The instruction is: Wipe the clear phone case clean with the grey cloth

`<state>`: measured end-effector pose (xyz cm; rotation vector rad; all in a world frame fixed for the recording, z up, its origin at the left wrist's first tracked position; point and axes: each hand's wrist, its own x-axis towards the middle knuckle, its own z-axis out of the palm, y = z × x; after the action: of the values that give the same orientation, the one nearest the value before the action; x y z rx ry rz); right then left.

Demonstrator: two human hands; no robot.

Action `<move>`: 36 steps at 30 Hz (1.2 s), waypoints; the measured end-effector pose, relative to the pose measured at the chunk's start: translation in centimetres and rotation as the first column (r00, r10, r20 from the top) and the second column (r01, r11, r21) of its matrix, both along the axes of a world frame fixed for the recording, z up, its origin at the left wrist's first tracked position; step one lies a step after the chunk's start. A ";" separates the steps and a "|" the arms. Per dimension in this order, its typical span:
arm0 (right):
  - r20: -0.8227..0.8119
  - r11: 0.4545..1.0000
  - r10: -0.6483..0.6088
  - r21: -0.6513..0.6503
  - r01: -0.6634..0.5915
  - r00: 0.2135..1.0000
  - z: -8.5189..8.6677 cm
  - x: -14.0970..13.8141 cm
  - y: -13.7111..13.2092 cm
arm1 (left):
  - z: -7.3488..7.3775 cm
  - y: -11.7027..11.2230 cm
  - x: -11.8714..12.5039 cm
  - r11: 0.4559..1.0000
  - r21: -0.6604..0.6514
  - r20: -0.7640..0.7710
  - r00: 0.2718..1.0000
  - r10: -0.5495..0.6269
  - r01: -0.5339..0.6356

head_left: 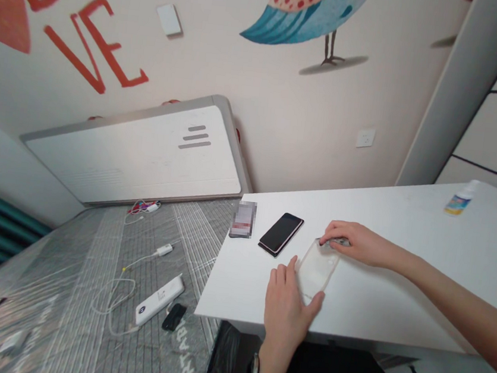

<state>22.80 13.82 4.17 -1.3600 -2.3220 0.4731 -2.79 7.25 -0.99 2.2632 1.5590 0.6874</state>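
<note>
A clear phone case [317,268] lies flat on the white table [402,252]. My left hand [288,302] rests at the case's near end, fingers on its left edge and thumb against its near corner. My right hand [354,241] reaches in from the right and presses its fingertips on the case's far end. A black phone [281,233] lies screen up just left of the case, apart from both hands. A watch shows on my left wrist.
A small blurred card or box [243,219] lies left of the phone near the table's corner. A small bottle [460,198] stands at the far right. Left of the table, a grey mattress holds a white power bank [159,299], cables and a black object.
</note>
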 end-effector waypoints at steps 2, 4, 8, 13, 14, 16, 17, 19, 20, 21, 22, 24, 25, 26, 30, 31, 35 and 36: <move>0.057 0.999 -0.032 0.017 0.031 0.998 -1.0 -0.7 0.0 | 0.0 0.0 0.0 1.000 0.002 0.003 1.000 0.005 -0.005; 0.085 0.998 -0.051 0.030 0.048 0.995 -2.0 -2.1 -0.4 | -0.1 0.0 0.0 1.000 0.000 0.003 1.000 0.010 -0.010; 0.124 0.998 0.052 0.030 -0.056 0.991 -3.2 -4.8 -1.6 | 0.0 0.1 0.0 1.000 -0.010 -0.007 1.000 -0.003 0.003; 0.191 0.995 -0.055 0.087 0.039 0.980 -2.9 -4.7 -1.2 | 0.1 0.0 0.1 1.000 -0.020 -0.055 0.998 0.023 -0.024; 0.201 0.995 -0.052 0.089 0.035 0.978 -2.7 -4.6 -1.2 | 0.1 0.0 0.1 0.999 -0.023 -0.059 0.998 0.025 -0.026; 0.218 0.997 0.001 0.076 -0.017 0.976 -2.5 -4.3 -1.2 | 0.1 -0.1 0.2 1.000 -0.020 -0.059 0.998 0.013 -0.014; 0.222 0.997 0.019 0.069 -0.035 0.975 -2.4 -4.1 -1.2 | 0.1 -0.1 0.2 1.000 -0.014 -0.058 0.998 0.006 -0.007; 0.226 0.998 0.003 0.068 -0.018 0.974 -2.2 -4.0 -1.1 | 0.1 0.0 0.2 1.000 -0.001 -0.065 0.998 0.007 -0.007; 0.226 0.998 -0.018 0.069 0.002 0.974 -2.1 -3.9 -1.1 | 0.1 0.0 0.2 1.000 0.003 -0.069 0.998 0.012 -0.011; 0.223 0.998 -0.024 0.065 0.009 0.974 -2.1 -4.0 -1.1 | 0.1 0.1 0.2 1.000 0.006 -0.070 0.997 0.018 -0.017; 0.219 0.999 -0.006 0.054 -0.006 0.976 -2.1 -4.1 -1.1 | 0.0 0.1 0.1 1.000 0.009 -0.067 0.998 0.021 -0.021; 0.201 0.997 0.076 0.015 -0.080 0.977 -2.3 -4.5 -1.2 | 0.0 0.2 0.1 1.000 0.016 -0.054 0.998 0.015 -0.014; 0.190 0.994 0.106 -0.001 -0.108 0.976 -2.4 -4.7 -1.3 | 0.0 0.2 0.1 1.000 0.020 -0.049 0.999 0.008 -0.007; 0.179 0.994 0.113 -0.010 -0.113 0.977 -2.5 -4.9 -1.4 | 0.0 0.2 0.1 1.000 0.023 -0.048 0.999 0.002 -0.001; 0.150 0.998 0.058 -0.018 -0.056 0.987 -2.6 -5.5 -2.1 | -0.1 0.2 0.1 1.000 0.027 -0.047 0.999 0.006 -0.005; 0.145 0.996 0.087 -0.038 -0.083 0.986 -2.4 -5.5 -2.2 | -0.1 0.2 0.1 1.000 0.029 -0.042 0.999 0.007 -0.006; 0.144 0.968 0.227 -0.146 -0.207 0.963 -1.2 -4.6 -1.4 | -0.1 0.2 0.2 1.000 0.024 -0.059 0.998 -0.006 0.008; 0.152 0.971 0.210 -0.149 -0.188 0.966 -0.9 -4.2 -0.8 | -0.1 0.2 0.2 1.000 0.020 -0.070 0.998 -0.009 0.011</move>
<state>18.58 13.04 3.29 -1.2737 -2.6230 0.6067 -2.61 7.47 -1.05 2.3317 1.5780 0.6314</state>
